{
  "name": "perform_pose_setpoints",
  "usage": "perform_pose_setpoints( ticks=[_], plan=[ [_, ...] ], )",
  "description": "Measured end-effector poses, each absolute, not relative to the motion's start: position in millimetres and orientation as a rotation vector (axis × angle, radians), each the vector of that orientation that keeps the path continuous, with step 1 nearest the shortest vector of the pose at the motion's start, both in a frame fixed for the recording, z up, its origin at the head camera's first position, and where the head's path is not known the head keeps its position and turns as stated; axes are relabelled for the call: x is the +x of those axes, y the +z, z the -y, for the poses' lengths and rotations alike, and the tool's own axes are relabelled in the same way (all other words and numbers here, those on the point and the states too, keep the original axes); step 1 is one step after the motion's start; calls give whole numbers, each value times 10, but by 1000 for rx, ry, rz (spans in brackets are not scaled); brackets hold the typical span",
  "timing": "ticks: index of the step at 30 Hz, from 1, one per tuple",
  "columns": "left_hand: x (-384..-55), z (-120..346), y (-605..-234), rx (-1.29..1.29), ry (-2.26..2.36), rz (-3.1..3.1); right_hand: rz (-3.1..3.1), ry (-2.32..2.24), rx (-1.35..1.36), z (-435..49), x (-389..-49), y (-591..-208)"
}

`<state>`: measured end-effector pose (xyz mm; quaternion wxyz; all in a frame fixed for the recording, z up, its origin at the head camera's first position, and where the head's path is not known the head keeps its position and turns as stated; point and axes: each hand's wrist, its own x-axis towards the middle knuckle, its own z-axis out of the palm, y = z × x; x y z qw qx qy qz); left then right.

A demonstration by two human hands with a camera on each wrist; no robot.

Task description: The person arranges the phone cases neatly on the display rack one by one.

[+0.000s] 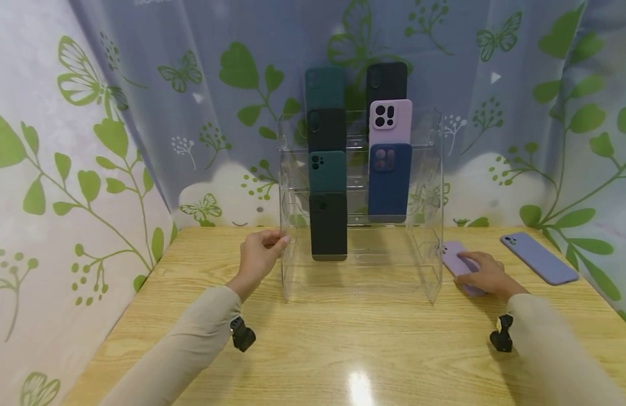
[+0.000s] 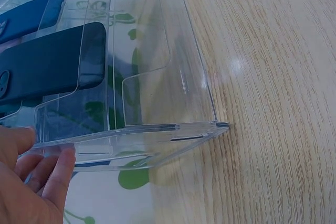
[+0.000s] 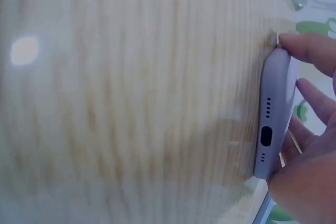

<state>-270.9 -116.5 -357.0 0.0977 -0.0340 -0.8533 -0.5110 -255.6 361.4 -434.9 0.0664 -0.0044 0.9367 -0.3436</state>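
Note:
A clear acrylic display stand (image 1: 361, 276) with stepped tiers stands on the table. My left hand (image 1: 260, 256) pinches the edge of its left side panel; the thumb and fingers also show there in the left wrist view. On the table at the stand's right, my right hand (image 1: 483, 274) grips a light purple phone case (image 1: 452, 256), with the thumb at its left edge. The right wrist view shows that case's bottom end (image 3: 273, 114) with its port cutout and small holes. Another phone case (image 1: 538, 259), bluish lavender, lies flat farther right.
On the stand, several dark and green phone cases (image 1: 328, 228) form the left column. The right column has a blue case (image 1: 389, 186), a pink one (image 1: 394, 127) and a black one (image 1: 391, 79). A leaf-print curtain (image 1: 216, 113) hangs behind the wooden table (image 1: 318, 349).

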Motion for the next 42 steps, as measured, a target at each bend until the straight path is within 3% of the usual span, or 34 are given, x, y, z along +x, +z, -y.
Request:
perform_pose_setpoints(
  ticks=[25,42],
  plan=[
    [-2705,1142,-3570,-90,-1514,2526,-2934,-1119,182,-3528,-2580,-4346],
    [-2710,1154,-3575,-93,-1535,2525,-3070,-1439,300,-3330,-2437,-3871]
  ],
)
